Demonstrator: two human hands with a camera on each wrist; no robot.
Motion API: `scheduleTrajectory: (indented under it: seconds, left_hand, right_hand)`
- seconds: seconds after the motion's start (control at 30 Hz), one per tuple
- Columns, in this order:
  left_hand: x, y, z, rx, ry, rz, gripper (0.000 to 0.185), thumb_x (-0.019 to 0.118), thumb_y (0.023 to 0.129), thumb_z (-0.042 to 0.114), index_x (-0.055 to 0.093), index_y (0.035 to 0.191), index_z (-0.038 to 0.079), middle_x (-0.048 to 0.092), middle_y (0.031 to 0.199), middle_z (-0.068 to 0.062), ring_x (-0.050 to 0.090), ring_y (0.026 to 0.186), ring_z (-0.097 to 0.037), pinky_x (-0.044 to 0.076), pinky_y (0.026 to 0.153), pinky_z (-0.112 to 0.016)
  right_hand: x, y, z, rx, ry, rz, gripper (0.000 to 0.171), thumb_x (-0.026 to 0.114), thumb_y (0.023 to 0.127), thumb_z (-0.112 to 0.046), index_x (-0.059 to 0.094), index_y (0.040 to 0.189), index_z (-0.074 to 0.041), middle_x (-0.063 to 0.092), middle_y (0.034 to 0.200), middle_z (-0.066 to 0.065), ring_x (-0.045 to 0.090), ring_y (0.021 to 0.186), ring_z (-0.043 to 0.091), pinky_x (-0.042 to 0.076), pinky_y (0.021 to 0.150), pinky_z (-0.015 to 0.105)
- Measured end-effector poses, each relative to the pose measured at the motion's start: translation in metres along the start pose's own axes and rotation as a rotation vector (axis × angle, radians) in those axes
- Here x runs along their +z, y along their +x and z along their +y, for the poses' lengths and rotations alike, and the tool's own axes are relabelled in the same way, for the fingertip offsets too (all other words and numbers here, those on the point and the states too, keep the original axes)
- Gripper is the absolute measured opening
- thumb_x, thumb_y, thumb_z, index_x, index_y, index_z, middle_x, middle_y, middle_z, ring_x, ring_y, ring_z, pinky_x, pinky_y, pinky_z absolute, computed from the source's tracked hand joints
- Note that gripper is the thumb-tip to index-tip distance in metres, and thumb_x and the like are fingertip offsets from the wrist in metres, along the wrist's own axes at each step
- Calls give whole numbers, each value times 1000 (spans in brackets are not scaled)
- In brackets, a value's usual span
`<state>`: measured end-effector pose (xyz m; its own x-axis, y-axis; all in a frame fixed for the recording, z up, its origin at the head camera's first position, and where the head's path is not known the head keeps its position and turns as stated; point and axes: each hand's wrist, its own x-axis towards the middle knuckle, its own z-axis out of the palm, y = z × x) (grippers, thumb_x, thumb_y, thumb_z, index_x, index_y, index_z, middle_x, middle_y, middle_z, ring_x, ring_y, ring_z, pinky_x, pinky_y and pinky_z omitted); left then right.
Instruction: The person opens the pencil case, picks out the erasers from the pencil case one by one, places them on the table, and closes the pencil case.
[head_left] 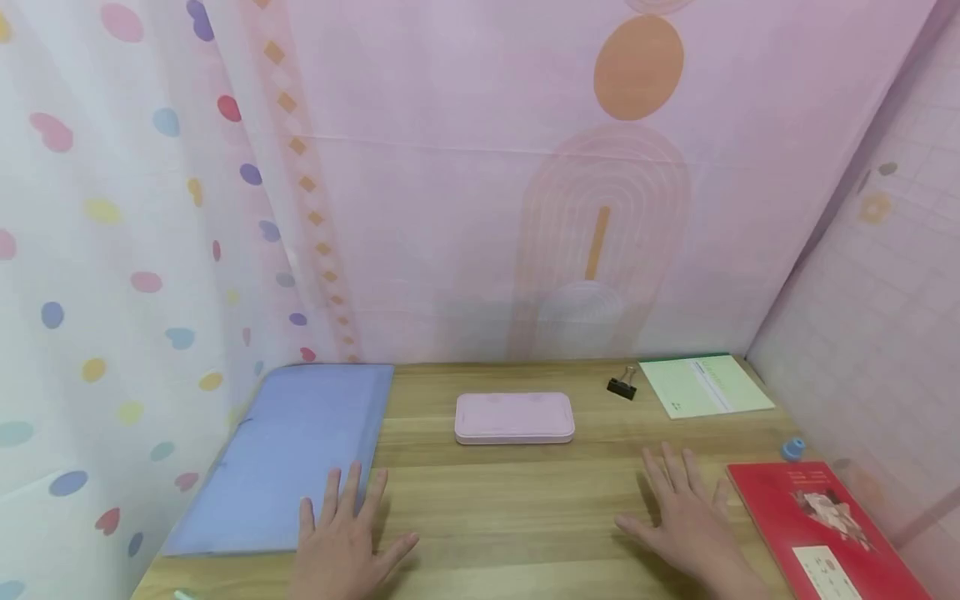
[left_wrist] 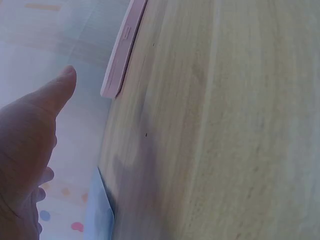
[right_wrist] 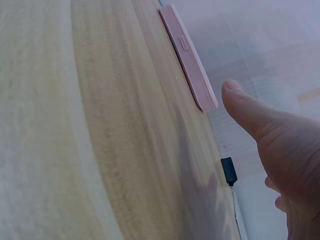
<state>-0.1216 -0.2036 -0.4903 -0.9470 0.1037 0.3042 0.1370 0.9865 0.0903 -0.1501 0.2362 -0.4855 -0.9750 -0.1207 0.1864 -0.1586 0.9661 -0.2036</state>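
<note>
Taking the clock from the bare surface between our hands, with twelve pointing away from us, we see the pink case lying flat at twelve o'clock, well apart from both palms. Our left hand is at nine and our right hand at three, fingers straight and widely spread, thumbs turned inward, and neither has hold of anything. In the wrist views both look raised above the wood.

We judge the case a stiff, light shell, though we cannot tell whether it is filled. Its smooth, rounded corners may slide under a fingertip, so we would take it by its short ends, at its own nine and three o'clock, keeping clear of the small rectangle on its near long side, which may be a catch.

At ten o'clock, the blue folder reaches beneath our left fingers in the head view; it seems thin, bendy and slick, best pinched along an edge. The red booklet, farther out at three, looks like floppy paper that could crease; we would lift it by its near-side edge with flat support underneath.
</note>
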Motion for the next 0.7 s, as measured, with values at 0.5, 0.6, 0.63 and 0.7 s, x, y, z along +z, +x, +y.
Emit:
scheduleTrajectory:
  seconds: [0.5,0.6,0.63,0.7]
  left_hand:
    - [-9,9,5,58,13,-11,94,50,79,78,36,150,17,27,154,-20,14,143,-41,14,105,-73]
    - [-12,20,8,85,11,-11,94,49,80,78,36,150,17,24,155,-20,14,143,-41,11,107,-72]
    - [-12,23,9,94,10,-11,94,49,80,78,36,150,17,23,156,-19,14,143,-41,10,108,-72]
    - [-10,32,12,111,2,-9,93,50,79,77,36,149,17,22,156,-19,15,143,-41,9,108,-71]
  right_hand:
    - [-2,11,1,-39,-18,-10,105,55,75,-78,25,153,-15,23,156,20,13,141,47,2,99,81]
    - [-2,17,-3,-56,-2,-14,104,58,76,-76,26,153,-13,21,156,19,10,142,45,3,99,80]
    - [-2,20,-5,-65,1,-15,104,58,76,-75,26,153,-13,20,157,19,10,143,44,2,100,80]
    - [-2,26,-10,-87,5,-16,104,59,76,-74,26,153,-14,18,158,18,9,143,43,-1,101,78]
